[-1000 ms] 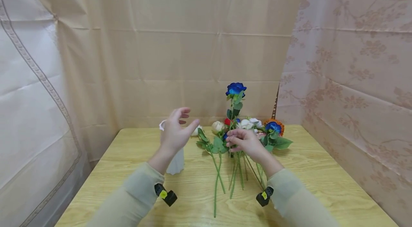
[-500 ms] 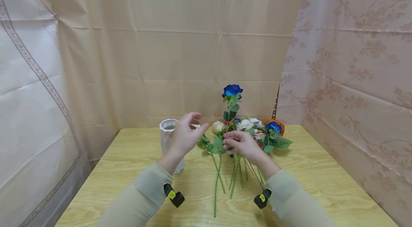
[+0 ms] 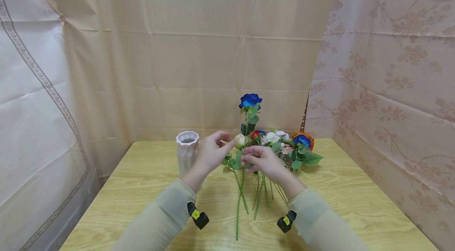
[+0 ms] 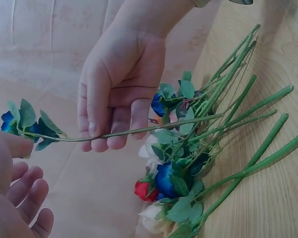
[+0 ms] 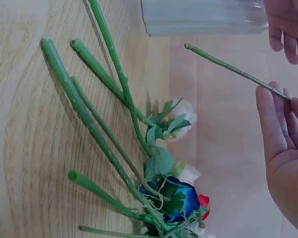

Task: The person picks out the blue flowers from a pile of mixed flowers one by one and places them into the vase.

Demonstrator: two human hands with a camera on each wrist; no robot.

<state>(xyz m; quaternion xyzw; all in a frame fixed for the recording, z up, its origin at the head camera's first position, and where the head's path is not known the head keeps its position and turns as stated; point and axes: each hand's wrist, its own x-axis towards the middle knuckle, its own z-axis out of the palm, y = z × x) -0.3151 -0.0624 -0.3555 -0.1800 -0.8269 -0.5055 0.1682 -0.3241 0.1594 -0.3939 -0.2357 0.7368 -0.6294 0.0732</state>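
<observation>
My right hand (image 3: pixel 264 164) pinches the thin stem of a blue rose (image 3: pixel 250 100) between thumb and fingers, holding it upright over the table. In the right wrist view the stem's cut end (image 5: pixel 188 46) points free of the table. My left hand (image 3: pixel 214 152) hovers just left of that stem, fingers loosely bent and holding nothing. From the left wrist view, its thumb lies near the rose's leaves (image 4: pixel 32 119); contact there I cannot tell. Behind my left hand stands a white fluted vase (image 3: pixel 186 152), its lower part partly covered by the wrist.
Several artificial flowers lie on the wooden table (image 3: pixel 142 187), stems toward me: another blue rose (image 3: pixel 301 140), an orange bloom (image 3: pixel 311 138), a red rose (image 3: pixel 254 135), white blooms (image 3: pixel 271 137) and a cream one (image 3: pixel 240 141). Curtains (image 3: pixel 227 53) hang behind.
My right hand has carried the upright blue rose leftward. My left hand has shifted right toward it, uncovering the vase's mouth.
</observation>
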